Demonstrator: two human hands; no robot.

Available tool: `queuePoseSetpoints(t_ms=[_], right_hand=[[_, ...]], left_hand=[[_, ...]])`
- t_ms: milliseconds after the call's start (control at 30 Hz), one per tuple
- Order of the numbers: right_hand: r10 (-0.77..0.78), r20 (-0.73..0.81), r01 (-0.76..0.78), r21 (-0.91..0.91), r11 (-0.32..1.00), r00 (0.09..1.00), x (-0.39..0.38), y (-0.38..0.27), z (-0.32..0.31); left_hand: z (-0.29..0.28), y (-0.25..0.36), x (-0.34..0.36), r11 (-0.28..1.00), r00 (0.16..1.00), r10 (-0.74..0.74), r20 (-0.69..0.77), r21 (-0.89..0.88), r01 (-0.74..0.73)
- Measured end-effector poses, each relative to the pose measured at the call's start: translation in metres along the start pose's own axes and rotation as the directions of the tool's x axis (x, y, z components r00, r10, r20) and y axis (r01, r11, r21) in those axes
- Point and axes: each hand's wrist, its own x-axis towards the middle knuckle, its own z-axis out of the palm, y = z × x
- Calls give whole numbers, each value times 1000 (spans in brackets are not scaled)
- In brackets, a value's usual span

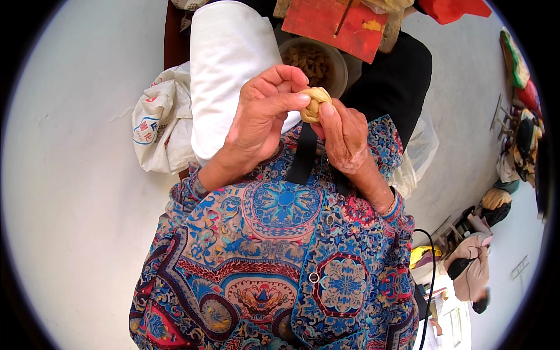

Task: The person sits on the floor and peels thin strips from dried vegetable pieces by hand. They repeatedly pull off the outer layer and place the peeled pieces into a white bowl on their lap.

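Observation:
A small, pale yellow, folded and knotted strip (315,107) is held up between my two hands, above my lap. My left hand (263,111) has its thumb pressed against the left side of this piece, with the index finger arched above it. From the right, my right hand (345,135) pinches the same piece between thumb and curled fingers. What the strip is made of I cannot tell. Just beyond the hands a round pale bowl (340,65) holds many tan pieces (308,63); the hands hide part of its near side.
A white cloth (230,64) covers my left thigh. Beyond the bowl is a red board (335,26) with a thin dark stick on it. A printed white sack (166,125) stands at left, a clear plastic bag (419,153) at right. Clothes and bags (472,262) line the far right.

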Motion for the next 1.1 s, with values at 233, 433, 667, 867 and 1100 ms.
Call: queuePoseSetpoints(t_ms=[233, 433, 667, 867, 1100], right_hand=[[-71, -58, 68, -43, 997, 996, 0, -6, -4], [-9, -10, 7, -210, 978, 1000, 3, -10, -12], [-61, 41, 73, -481, 874, 997, -5, 7, -15], [-26, 132, 84, -449, 890, 991, -4, 3, -27], [64, 181, -40, -134, 990, 981, 1, -4, -48]], left_hand=[[6, 8, -4, 980, 965, -159, 206, -88, 181], [9, 5, -1, 787, 953, 174, 248, 547, -287], [11, 4, -10, 601, 998, -70, 11, 798, 33], [10, 4, -15, 766, 963, -267, -34, 599, 234], [1, 16, -21, 630, 951, -257, 173, 776, 29]])
